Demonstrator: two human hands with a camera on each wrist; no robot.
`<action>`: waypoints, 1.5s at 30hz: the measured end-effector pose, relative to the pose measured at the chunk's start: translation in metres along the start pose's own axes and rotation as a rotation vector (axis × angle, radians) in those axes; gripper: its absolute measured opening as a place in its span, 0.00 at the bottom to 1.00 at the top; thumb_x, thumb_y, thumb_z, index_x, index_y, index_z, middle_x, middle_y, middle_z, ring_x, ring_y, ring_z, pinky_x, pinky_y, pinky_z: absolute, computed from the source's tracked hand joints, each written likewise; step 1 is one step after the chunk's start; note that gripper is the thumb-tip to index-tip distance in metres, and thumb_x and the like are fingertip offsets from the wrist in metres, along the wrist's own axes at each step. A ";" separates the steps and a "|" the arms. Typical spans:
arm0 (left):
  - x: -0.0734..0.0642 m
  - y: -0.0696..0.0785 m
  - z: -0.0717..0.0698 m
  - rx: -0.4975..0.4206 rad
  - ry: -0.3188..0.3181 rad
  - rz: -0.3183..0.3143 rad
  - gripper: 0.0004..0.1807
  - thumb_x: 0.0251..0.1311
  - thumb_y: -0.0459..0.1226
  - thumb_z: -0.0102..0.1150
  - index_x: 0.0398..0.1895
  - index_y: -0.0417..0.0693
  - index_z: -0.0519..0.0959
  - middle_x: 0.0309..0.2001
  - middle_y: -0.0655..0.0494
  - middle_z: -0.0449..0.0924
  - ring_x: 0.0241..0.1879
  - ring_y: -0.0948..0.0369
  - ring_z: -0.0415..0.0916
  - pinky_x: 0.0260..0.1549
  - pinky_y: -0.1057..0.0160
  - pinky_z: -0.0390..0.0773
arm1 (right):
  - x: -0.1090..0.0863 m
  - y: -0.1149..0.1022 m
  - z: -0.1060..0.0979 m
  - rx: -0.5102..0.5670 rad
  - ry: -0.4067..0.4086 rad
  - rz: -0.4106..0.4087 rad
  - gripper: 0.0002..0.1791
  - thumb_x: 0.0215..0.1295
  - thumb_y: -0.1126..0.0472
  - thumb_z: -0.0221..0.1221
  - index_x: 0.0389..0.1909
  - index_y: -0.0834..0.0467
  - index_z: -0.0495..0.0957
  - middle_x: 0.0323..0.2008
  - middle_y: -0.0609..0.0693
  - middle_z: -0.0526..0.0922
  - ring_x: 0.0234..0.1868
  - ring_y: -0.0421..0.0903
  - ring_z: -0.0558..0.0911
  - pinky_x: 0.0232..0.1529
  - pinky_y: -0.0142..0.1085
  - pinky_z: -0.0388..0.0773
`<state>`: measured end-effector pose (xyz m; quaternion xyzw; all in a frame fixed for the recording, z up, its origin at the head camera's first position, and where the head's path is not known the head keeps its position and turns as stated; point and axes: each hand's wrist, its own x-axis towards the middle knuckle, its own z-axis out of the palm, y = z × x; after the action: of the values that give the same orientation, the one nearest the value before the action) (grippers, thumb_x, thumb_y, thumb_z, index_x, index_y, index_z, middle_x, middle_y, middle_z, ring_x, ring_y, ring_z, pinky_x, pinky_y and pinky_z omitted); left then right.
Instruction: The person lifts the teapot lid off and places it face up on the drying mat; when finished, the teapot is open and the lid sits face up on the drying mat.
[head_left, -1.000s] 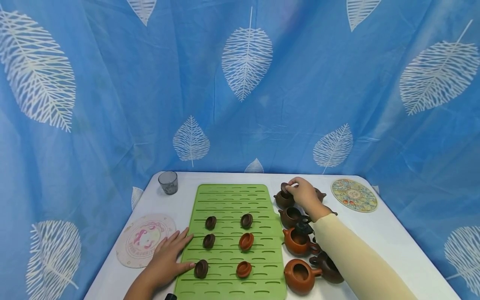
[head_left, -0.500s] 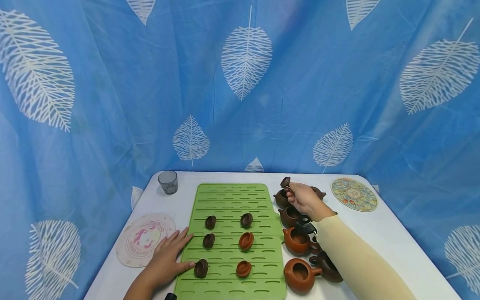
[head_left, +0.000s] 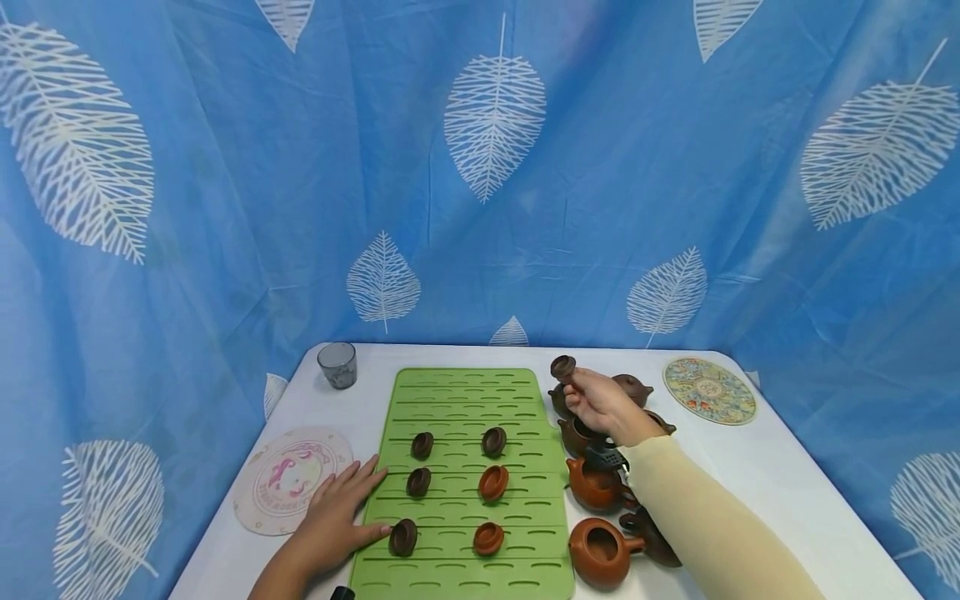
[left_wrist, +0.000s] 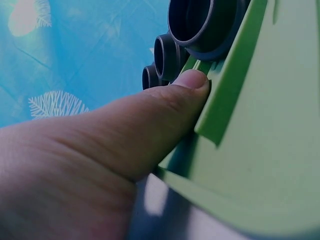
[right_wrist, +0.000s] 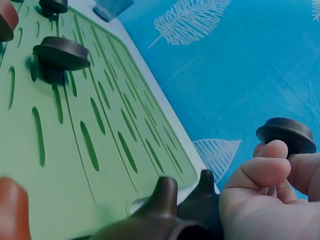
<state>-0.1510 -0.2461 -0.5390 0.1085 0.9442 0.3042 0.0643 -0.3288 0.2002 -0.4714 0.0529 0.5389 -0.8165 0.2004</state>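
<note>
My right hand (head_left: 603, 404) pinches a small dark brown teapot lid (head_left: 562, 367) by its knob, with the underside turned up. The lid is held above an uncovered dark teapot (head_left: 559, 403) at the far end of the teapots; the right wrist view shows the thumb and finger under the lid (right_wrist: 286, 135). My left hand (head_left: 337, 512) lies with fingers extended on the left edge of the green ridged mat (head_left: 465, 387). Its thumb (left_wrist: 175, 100) touches or nearly touches a dark lid (head_left: 403, 537). Several other lids, dark and orange-brown (head_left: 492, 483), stand in two columns on the mat.
Beside the mat's right edge are several teapots, including an orange-brown one (head_left: 600, 554); my right sleeve hides some. A grey glass (head_left: 337, 367) stands back left, a pink-patterned round mat (head_left: 255, 500) lies left, and a colourful round mat (head_left: 708, 392) lies back right.
My right hand has lifted the dark lid off the far teapot and turned it underside up, bringing it slightly left. The left hand has stayed in place.
</note>
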 end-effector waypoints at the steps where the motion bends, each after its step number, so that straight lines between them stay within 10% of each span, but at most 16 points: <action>1: 0.000 0.000 0.000 0.001 0.001 0.001 0.49 0.54 0.60 0.75 0.78 0.52 0.70 0.83 0.49 0.56 0.82 0.37 0.48 0.74 0.26 0.43 | 0.000 0.000 0.002 -0.006 -0.002 -0.003 0.13 0.87 0.61 0.35 0.53 0.57 0.69 0.40 0.46 0.69 0.32 0.36 0.66 0.27 0.25 0.63; 14: -0.002 0.002 -0.001 0.012 0.007 0.005 0.49 0.55 0.60 0.74 0.78 0.53 0.70 0.83 0.50 0.57 0.81 0.38 0.49 0.74 0.26 0.43 | 0.015 0.019 0.047 -0.223 0.040 0.023 0.24 0.88 0.60 0.39 0.76 0.65 0.62 0.55 0.52 0.70 0.31 0.36 0.69 0.27 0.26 0.69; 45: -0.002 0.002 -0.001 0.008 0.003 -0.004 0.49 0.54 0.61 0.75 0.78 0.54 0.70 0.83 0.50 0.56 0.81 0.37 0.49 0.74 0.25 0.43 | 0.030 0.071 0.087 -0.531 0.109 0.096 0.16 0.83 0.66 0.48 0.60 0.68 0.78 0.32 0.50 0.79 0.27 0.37 0.75 0.27 0.27 0.73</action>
<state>-0.1492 -0.2460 -0.5367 0.1065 0.9458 0.3003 0.0629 -0.3178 0.0895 -0.5052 0.0677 0.7411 -0.6319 0.2165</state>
